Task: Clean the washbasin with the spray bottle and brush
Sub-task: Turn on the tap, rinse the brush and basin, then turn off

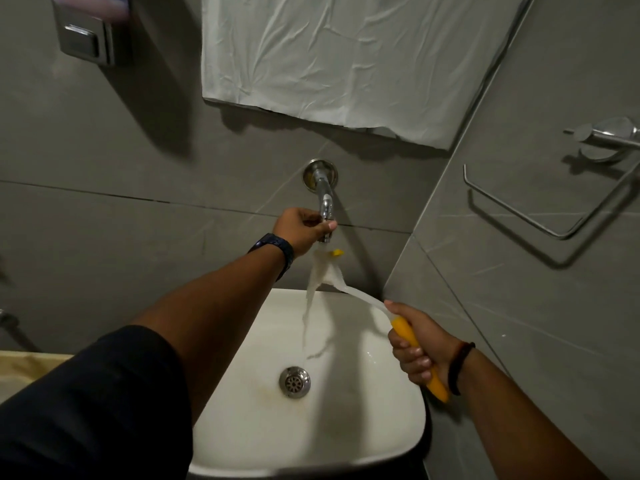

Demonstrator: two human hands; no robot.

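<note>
The white washbasin (pixel 388 420) sits below me, with a metal drain (pixel 294 381) at its middle and a faint yellowish stain beside the drain. A chrome tap (pixel 325 197) sticks out of the grey wall above it. My left hand (pixel 302 229) is closed around the tap's end. Water runs down from the tap into the basin. My right hand (pixel 417 344) grips the yellow handle of the brush (pixel 407 332). The brush's white neck reaches up and left, and its head is under the running water just below the tap. No spray bottle is in view.
A white cloth (pixel 346 60) covers the wall above the tap. A chrome towel holder (pixel 554 216) and a metal fitting (pixel 609 135) are on the right wall. A metal flush plate (pixel 86 43) is at the upper left. A beige surface (pixel 27 367) lies at the left.
</note>
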